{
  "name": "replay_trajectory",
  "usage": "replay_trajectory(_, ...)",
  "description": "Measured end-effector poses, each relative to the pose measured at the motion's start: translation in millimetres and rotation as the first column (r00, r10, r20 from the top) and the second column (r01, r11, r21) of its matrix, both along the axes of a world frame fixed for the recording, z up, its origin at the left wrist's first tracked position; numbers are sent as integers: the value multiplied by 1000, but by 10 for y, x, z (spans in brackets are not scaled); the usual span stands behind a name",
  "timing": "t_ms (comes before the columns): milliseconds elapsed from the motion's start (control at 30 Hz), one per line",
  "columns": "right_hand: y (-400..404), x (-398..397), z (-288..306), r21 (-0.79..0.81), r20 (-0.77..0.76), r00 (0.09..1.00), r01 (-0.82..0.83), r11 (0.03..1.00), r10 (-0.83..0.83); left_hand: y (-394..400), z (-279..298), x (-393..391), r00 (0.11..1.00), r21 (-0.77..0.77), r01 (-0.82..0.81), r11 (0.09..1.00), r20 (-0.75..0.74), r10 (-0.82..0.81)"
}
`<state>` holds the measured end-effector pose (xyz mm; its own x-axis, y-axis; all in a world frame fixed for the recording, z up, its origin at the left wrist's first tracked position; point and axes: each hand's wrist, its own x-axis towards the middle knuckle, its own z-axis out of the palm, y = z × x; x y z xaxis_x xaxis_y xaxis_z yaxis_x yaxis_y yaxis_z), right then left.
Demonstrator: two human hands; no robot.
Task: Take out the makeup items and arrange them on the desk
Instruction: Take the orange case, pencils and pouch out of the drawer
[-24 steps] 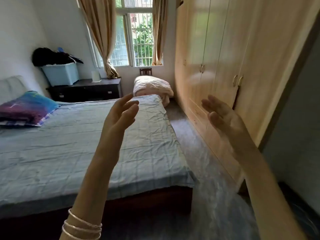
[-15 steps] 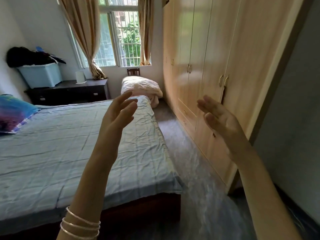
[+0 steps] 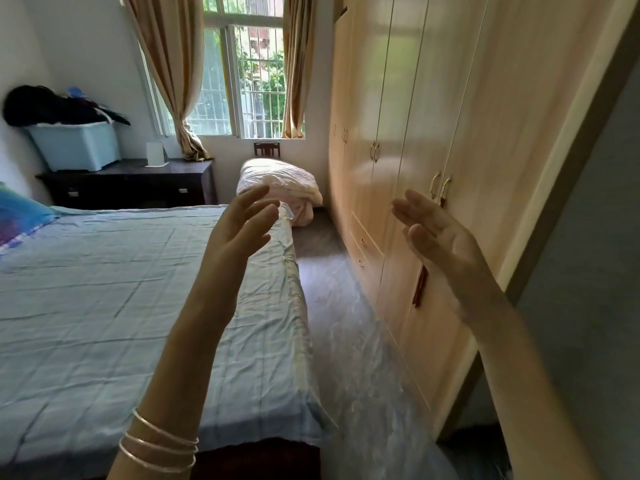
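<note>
Makeup items do not show anywhere we can see, so we cannot tell where they are; what could be the desk [image 3: 128,181], a dark wooden piece with drawers, stands at about ten o'clock against the far wall, beyond the bed [image 3: 121,306].

We hold both hands up in the air in front of us, palms turned toward each other and well apart. Our left hand [image 3: 239,233] sits near the centre, its fingers [image 3: 258,202] straight to slightly relaxed and a little spread, holding nothing. Three thin silver bangles [image 3: 159,448] ring that wrist down at about seven o'clock. Our right hand [image 3: 440,240] hangs at about two o'clock, fingers stretched out and close together, also holding nothing and touching nothing.

On the dark desk a pale blue storage bin [image 3: 76,143] stands at the left end with dark clothes [image 3: 45,105] piled on top, and a small white object [image 3: 156,155] stands toward the middle. The bed takes up the left half of our view from eight to ten o'clock, covered with a creased light blue sheet, a blue and purple pillow [image 3: 17,220] at its left edge. At twelve o'clock a barred window [image 3: 242,81] is framed by tan curtains [image 3: 166,71], and below it a folded pink quilt [image 3: 280,188] rests in front of a dark wooden chair [image 3: 266,149]. A light wood wardrobe [image 3: 433,116] with brass handles runs along the right side from one to four o'clock, and the grey floor [image 3: 346,341] lies between it and the bed.
</note>
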<state>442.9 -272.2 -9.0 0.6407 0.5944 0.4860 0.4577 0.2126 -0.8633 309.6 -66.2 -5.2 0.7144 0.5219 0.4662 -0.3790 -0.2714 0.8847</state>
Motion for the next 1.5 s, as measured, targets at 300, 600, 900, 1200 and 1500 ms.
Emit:
replay_trajectory(300, 320, 937, -15, 24, -24, 999, -41, 999, 42, 341, 7, 938, 1000, 8, -15, 1000, -27, 15)
replay_trajectory(600, 1146, 1816, 13, 17, -15, 999, -46, 999, 46, 1150, 77, 1862, 998, 35, -7, 999, -57, 9)
replay_trajectory(900, 1750, 2681, -1, 48, -29, 999, -19, 999, 21, 1725, 88, 2759, 997, 49, 29, 998, -76, -25)
replay_trajectory(1200, 1993, 3751, -155, 29, -31, 997, -70, 997, 71, 1857, -195, 3749, 995, 34, 7, 999, -98, -4)
replay_trajectory(1500, 2127, 5261, 2, -3, -23, 981, -191, 982, 191, 1784, -197, 5041, 994, -29, -88, 996, -67, 86)
